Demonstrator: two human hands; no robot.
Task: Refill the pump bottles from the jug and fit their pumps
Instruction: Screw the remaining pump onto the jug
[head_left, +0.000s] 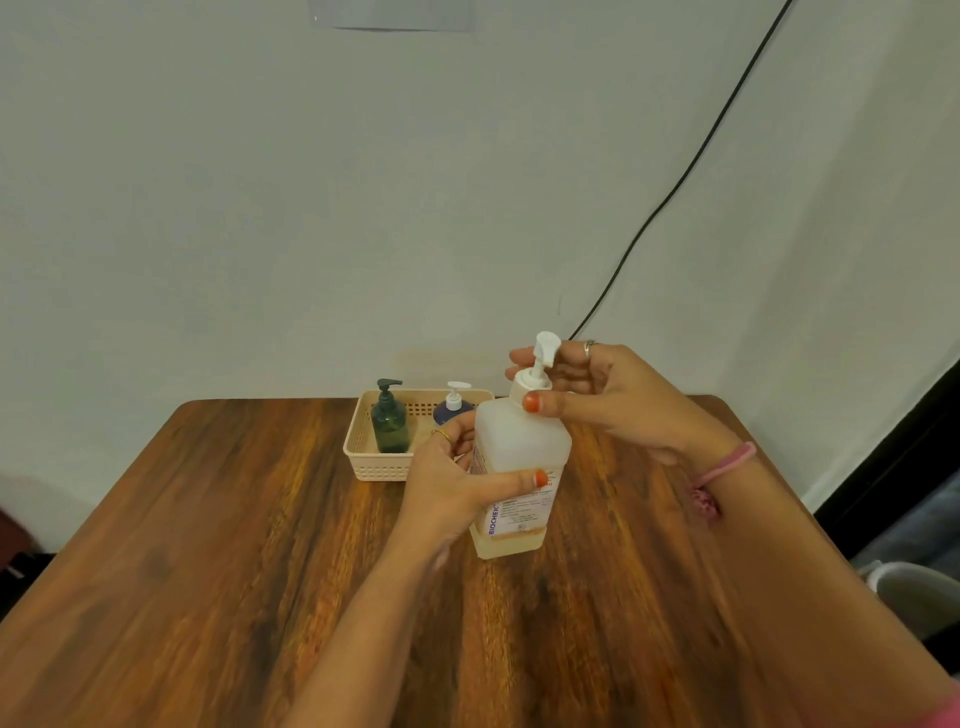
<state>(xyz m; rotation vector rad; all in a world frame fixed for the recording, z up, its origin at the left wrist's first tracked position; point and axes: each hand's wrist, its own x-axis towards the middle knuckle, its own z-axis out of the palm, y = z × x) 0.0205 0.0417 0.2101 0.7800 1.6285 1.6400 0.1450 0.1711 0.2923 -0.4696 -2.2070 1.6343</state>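
A large translucent white bottle (519, 452) with a printed label and a little yellowish liquid at its bottom stands on the wooden table (208, 545). My left hand (457, 478) grips its body, thumb across the label. My right hand (597, 395) pinches the collar of the white pump (540, 364) at the bottle's neck, thumb on the front. Behind, a beige basket (374, 462) holds a dark green pump bottle (389, 418) and a blue pump bottle (453, 405) with a white pump, both with pumps on.
The basket sits near the table's far edge against a pale wall. A black cable (675, 182) runs down the wall toward the table's back right. Bare wood lies to the left and front of the bottle.
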